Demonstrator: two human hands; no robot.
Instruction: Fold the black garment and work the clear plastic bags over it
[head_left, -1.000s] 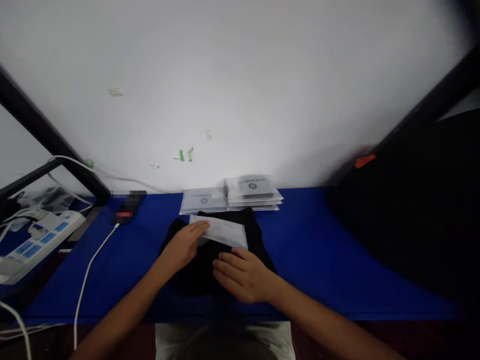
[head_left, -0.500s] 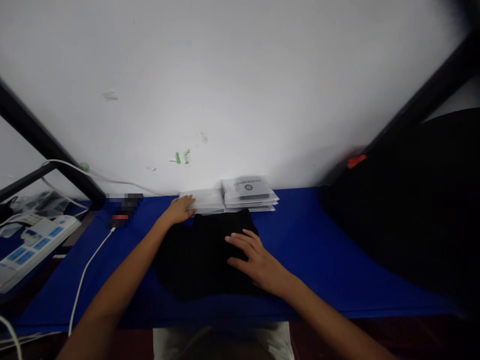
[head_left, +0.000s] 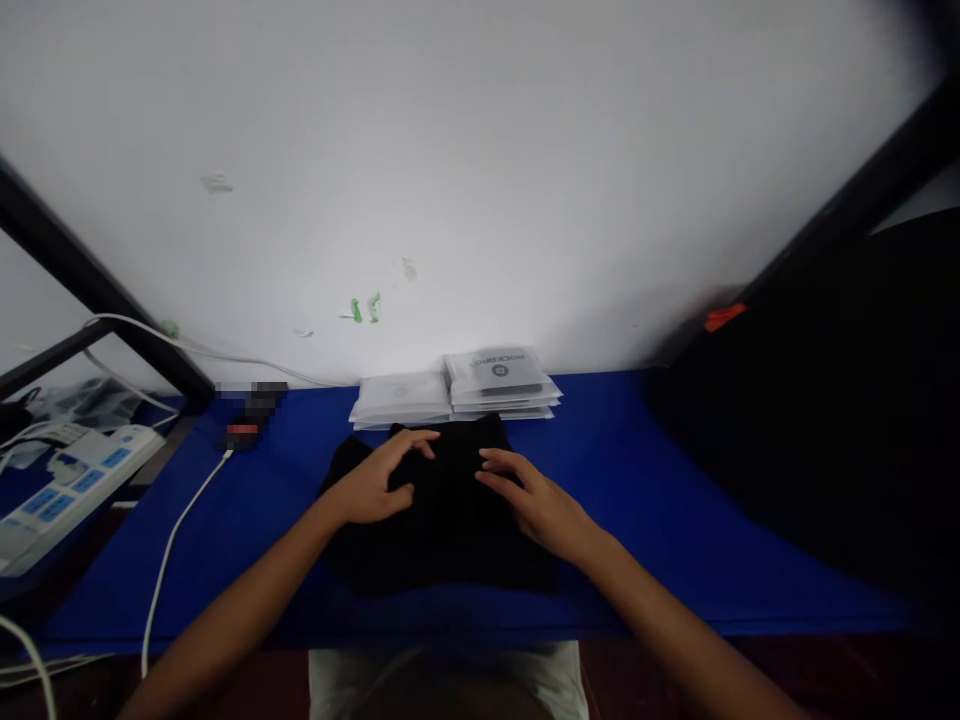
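Note:
A black piece of fabric, perhaps a garment, lies spread on the blue-covered table in front of me. My left hand is over its left part, with thumb and fingers apart. Over the right part is my right hand, fingers loosely bent and apart, holding nothing visible. Whether the fingertips press on the cloth I cannot tell. Just behind the fabric, against the wall, lie two piles of flat translucent packets: a left pile and a right pile with dark print on its top packet.
A white power strip with blue sockets sits at the left. A white cable runs to a blurred dark device on the table. A large black mass fills the right side, with an orange bit at its edge.
My left hand has left the left packet pile and come back over the black fabric. My right hand has shifted slightly right, its fingers more bent.

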